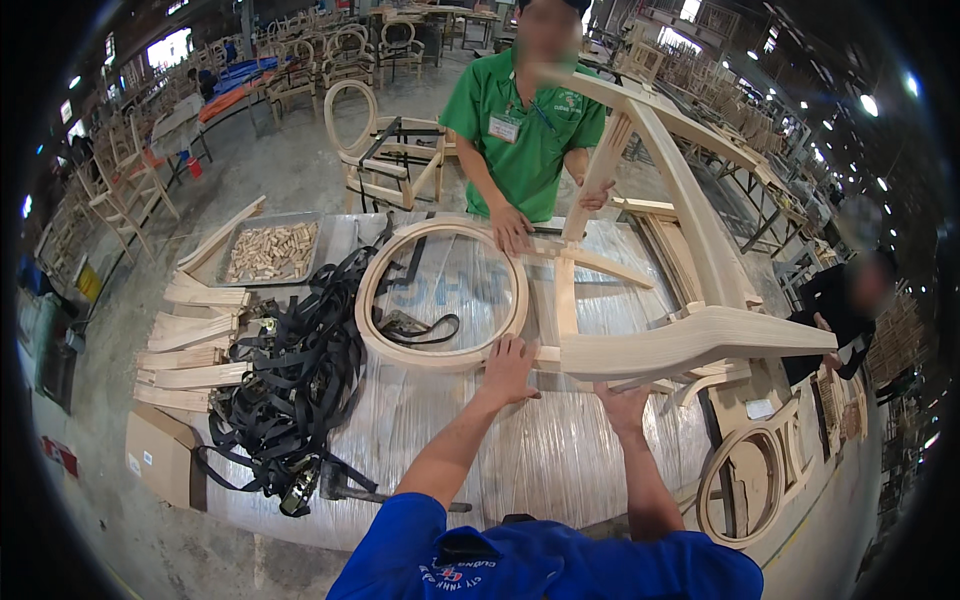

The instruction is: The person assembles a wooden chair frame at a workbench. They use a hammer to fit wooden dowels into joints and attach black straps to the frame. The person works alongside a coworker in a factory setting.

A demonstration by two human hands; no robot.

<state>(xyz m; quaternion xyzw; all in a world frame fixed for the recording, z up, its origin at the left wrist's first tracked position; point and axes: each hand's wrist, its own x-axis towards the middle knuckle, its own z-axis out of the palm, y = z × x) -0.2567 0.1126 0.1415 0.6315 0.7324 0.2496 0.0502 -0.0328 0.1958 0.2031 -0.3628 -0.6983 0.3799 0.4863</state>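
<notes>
The pale wooden chair frame (567,300) sits over the film-wrapped worktop (420,440), the left hand's (508,372) grip closed on its round back (430,358), the right hand's (625,405) grip beneath it too hidden to judge, beside tangled black straps (290,370), a dowel tray (317,240) and a green-shirted co-worker (520,140), with more chair frames (375,190) across the concrete floor (250,160).

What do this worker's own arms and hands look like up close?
Short bright-blue sleeves match the shirt, which bears white lettering. The forearms are bare; the left hand and right hand show no gloves, wristbands or cables.
</notes>
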